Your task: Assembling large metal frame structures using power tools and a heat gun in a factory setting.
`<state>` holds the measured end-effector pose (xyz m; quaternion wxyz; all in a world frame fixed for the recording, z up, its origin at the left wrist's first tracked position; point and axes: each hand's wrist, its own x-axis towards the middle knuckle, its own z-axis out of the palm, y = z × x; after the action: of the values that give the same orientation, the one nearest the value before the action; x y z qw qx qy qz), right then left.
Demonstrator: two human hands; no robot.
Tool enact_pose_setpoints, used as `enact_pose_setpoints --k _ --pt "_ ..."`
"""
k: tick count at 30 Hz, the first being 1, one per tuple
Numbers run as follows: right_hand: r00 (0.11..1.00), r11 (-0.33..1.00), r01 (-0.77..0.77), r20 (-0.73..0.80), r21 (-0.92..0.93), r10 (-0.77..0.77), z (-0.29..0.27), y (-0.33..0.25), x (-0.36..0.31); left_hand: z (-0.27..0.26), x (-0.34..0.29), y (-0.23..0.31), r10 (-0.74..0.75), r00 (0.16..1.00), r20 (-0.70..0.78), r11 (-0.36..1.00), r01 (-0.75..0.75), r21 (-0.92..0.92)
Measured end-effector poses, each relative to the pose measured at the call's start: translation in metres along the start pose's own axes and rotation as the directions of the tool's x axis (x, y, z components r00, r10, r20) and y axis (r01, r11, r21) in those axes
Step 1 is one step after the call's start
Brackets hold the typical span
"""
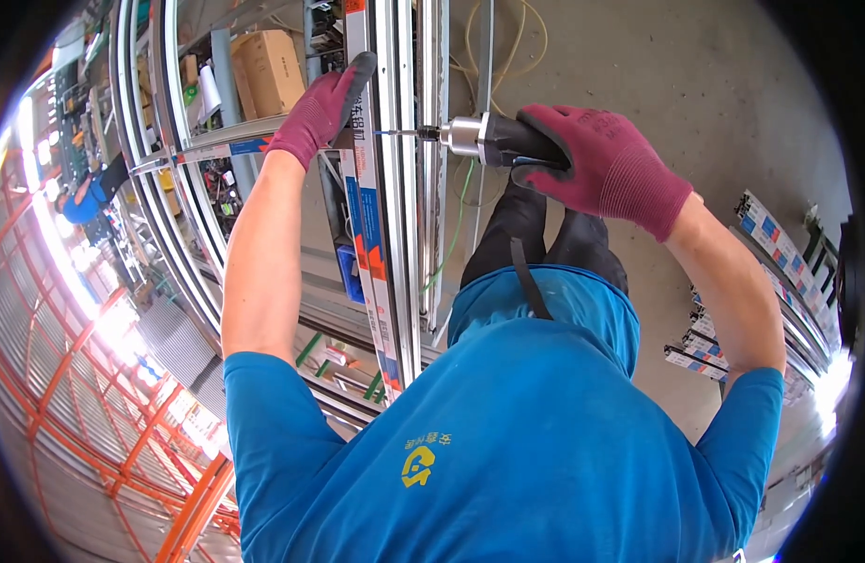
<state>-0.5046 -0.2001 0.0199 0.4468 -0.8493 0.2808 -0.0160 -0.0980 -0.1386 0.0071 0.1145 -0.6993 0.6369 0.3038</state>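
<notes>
- Both forearms (268, 235) reached forward in the head view, the right elbow clearly bent outward, the left arm straighter, which brought the hands together over the metalwork.
- The left hand (324, 113) lay partly open on the upper stretch of the film-covered metal profile (368, 216), over its left edge, one dark fingertip stretched toward its right edge. It seemed to press there to steady the piece rather than clasp it.
- The right hand (606, 159) was curled firmly around the dark body of the power driver (526, 141), its wrist to the right of the tool, presumably to keep the driver lined up.
- The driver came in from the profile's right edge, its thin bit (399, 133) pointing left across the metal, just beside the left hand. Whether the tip touched could not be told.
- Beyond the profile's left edge, a brown carton (268, 70) showed between the rails (171, 84).
</notes>
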Motion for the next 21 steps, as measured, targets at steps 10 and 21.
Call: enact_pose_setpoints --k 10,21 --pt "1.000 0.997 0.002 -0.014 -0.071 -0.003 0.004 -0.013 0.009 0.004 0.000 0.001 0.005 0.997 -0.075 0.992 -0.014 -0.123" --pt "1.000 0.999 0.004 -0.018 -0.049 -0.005 0.012 -0.017 0.014 0.012 0.000 -0.014 0.301 0.940 -0.159 0.941 -0.266 0.208"
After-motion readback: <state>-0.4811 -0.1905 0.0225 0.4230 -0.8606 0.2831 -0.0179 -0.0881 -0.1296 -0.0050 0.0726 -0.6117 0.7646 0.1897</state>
